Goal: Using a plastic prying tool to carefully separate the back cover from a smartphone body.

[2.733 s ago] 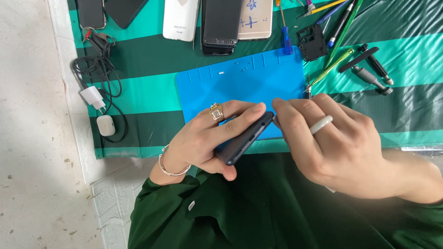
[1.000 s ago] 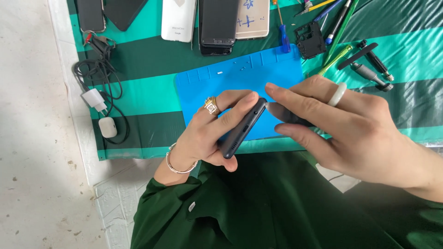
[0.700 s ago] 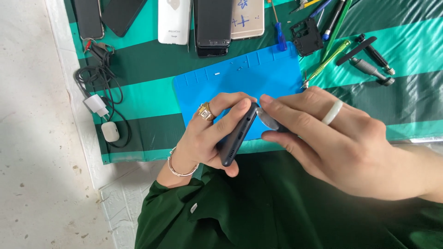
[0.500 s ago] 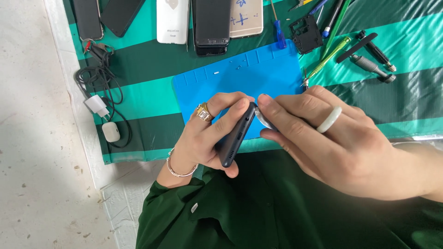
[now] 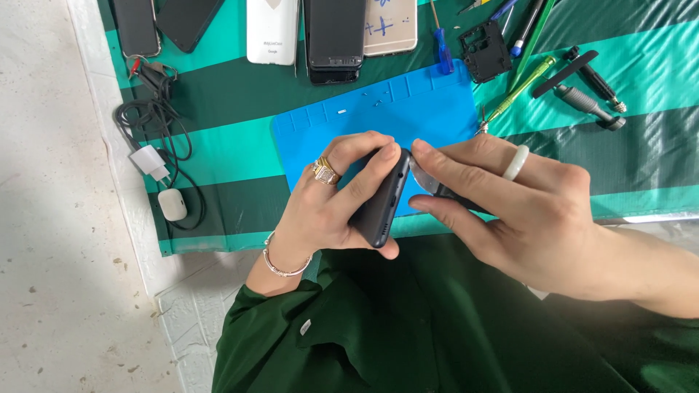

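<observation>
My left hand (image 5: 328, 207), with a gold ring and a bracelet, grips a dark smartphone (image 5: 384, 206) on edge above the blue work mat (image 5: 408, 116). My right hand (image 5: 528, 211), wearing a white ring, pinches a thin metal pry tool (image 5: 422, 173) against the phone's upper edge. Most of the tool is hidden under my fingers. Both hands hover over my green-clad lap, close to the striped cloth's near edge.
Several phones (image 5: 335, 33) lie in a row at the far side of the green striped cloth (image 5: 218, 145). Screwdrivers and pens (image 5: 524, 80) lie at right, a small black part (image 5: 484, 49) near them. A charger with cable (image 5: 153, 156) and a white earbud case (image 5: 172, 205) sit at left.
My right hand has dropped the pen-like tool grip seen earlier and now pinches a flat pry tool at the phone's edge. The phone stays upright in my left hand.
</observation>
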